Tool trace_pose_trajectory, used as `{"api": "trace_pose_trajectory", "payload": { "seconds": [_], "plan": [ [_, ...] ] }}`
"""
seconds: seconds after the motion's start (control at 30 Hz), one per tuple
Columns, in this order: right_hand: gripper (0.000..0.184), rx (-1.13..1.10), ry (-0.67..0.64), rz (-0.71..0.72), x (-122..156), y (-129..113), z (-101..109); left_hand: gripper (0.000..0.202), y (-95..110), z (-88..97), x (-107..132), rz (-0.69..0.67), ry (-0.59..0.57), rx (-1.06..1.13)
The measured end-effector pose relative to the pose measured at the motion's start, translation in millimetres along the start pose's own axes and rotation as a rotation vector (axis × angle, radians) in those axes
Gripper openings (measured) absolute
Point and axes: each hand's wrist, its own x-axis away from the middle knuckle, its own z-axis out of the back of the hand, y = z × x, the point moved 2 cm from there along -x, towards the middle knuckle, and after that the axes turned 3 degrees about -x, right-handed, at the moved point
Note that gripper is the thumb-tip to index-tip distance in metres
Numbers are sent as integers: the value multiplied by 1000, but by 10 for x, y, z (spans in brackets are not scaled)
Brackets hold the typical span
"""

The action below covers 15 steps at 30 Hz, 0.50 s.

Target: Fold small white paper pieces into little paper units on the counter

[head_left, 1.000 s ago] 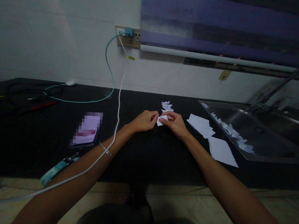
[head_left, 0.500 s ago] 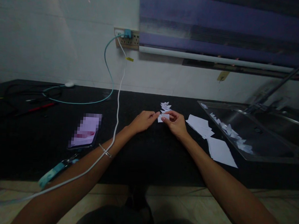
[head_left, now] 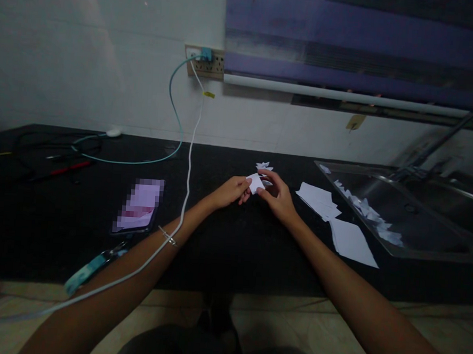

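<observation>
My left hand point(head_left: 231, 190) and my right hand point(head_left: 275, 195) meet over the black counter point(head_left: 224, 240), both pinching a small folded piece of white paper point(head_left: 256, 183) held a little above the surface. Just behind it lies a small heap of folded white paper pieces point(head_left: 263, 167). To the right of my right hand sits a stack of white paper squares point(head_left: 318, 199), with a larger single sheet point(head_left: 351, 242) nearer the counter's front edge.
A phone point(head_left: 138, 204) lies left of my arms, a keyring strap point(head_left: 88, 270) at the front edge. A white cable point(head_left: 189, 158) and a teal cable point(head_left: 172, 114) run from the wall socket point(head_left: 205, 62). A steel sink point(head_left: 414, 214) holding paper scraps sits right.
The paper piece has been lifted slightly and turned between my fingers; it now stands more upright with a corner pointing up. Both hands stayed in about the same place.
</observation>
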Motion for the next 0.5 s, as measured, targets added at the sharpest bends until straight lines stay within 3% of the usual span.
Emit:
{"api": "trace_pose_trajectory", "payload": {
  "seconds": [0.07,0.17,0.33,0.5],
  "plan": [
    [42,-85,42,-82,-13,58,10,50,30,1,26,-10,-10,-39],
    [35,-98,72,-151,-24,124,9,51,69,-2,51,-8,-29,-83],
    [20,-30,123,-134,-28,99,28,46,61,21,46,-2,-82,-52],
    [18,-27,156,-162,-34,99,45,36,51,63,47,3,-29,29]
  ]
}}
